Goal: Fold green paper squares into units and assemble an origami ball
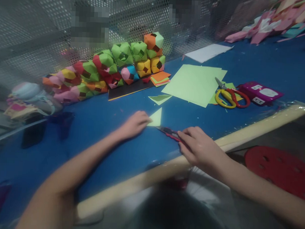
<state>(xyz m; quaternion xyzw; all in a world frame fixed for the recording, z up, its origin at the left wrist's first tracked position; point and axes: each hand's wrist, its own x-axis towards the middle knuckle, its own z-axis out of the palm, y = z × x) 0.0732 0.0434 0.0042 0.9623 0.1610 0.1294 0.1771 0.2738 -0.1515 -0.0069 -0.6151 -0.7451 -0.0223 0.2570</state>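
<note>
My left hand point(135, 124) has its fingers curled together on the left corner of a small folded piece of light green paper point(156, 118), which lies flat on the blue tabletop. In my right hand point(197, 145) is a red and black utility knife point(170, 133), its tip pointing left and reaching the lower right corner of the folded paper. Just behind lies another small green paper triangle point(160, 99). Large light green sheets point(191, 83) are spread farther back.
Yellow and red scissors point(230, 97) lie beside a purple packet point(260, 93). Colourful folded paper balls point(122, 54) are stacked along a perforated metal panel point(136, 13). Small coloured sheets point(160, 78) rest on black paper point(130, 89). A red stool point(278, 169) stands beyond the table's pale edge point(264, 123).
</note>
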